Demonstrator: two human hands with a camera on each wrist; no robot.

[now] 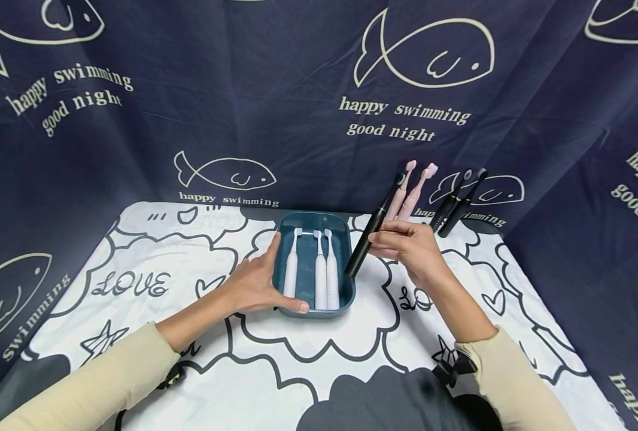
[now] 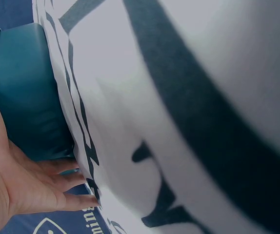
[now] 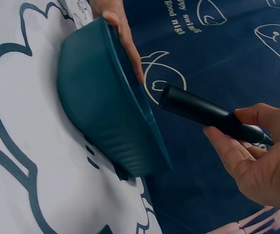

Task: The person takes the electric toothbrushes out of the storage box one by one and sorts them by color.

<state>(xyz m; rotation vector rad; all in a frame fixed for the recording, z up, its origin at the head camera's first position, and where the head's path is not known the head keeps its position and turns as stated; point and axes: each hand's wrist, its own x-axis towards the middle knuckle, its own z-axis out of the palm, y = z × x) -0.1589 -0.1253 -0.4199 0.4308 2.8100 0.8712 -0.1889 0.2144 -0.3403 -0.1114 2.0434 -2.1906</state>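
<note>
A teal tray [image 1: 313, 216] sits mid-table with three white electric toothbrushes [image 1: 319, 269] lying side by side in it. My left hand [image 1: 262, 278] grips the tray's left side, thumb along the front rim, fingers up the left wall. In the left wrist view the left hand [image 2: 28, 190] lies against the tray's outer wall [image 2: 28, 97]. My right hand [image 1: 377, 243] holds a black electric toothbrush [image 1: 370, 230] tilted, head up and back, its lower end over the tray's right rim. The right wrist view shows the black handle [image 3: 203, 109] pinched by my right hand [image 3: 247, 156] above the tray [image 3: 101, 107].
Two pink toothbrushes [image 1: 412, 190] and two black toothbrushes [image 1: 456, 206] lean against the dark blue fish-print backdrop [image 1: 319, 90] behind my right hand. A white cloth with black cartoon outlines [image 1: 163, 281] covers the table. The backdrop closes in the left, back and right sides.
</note>
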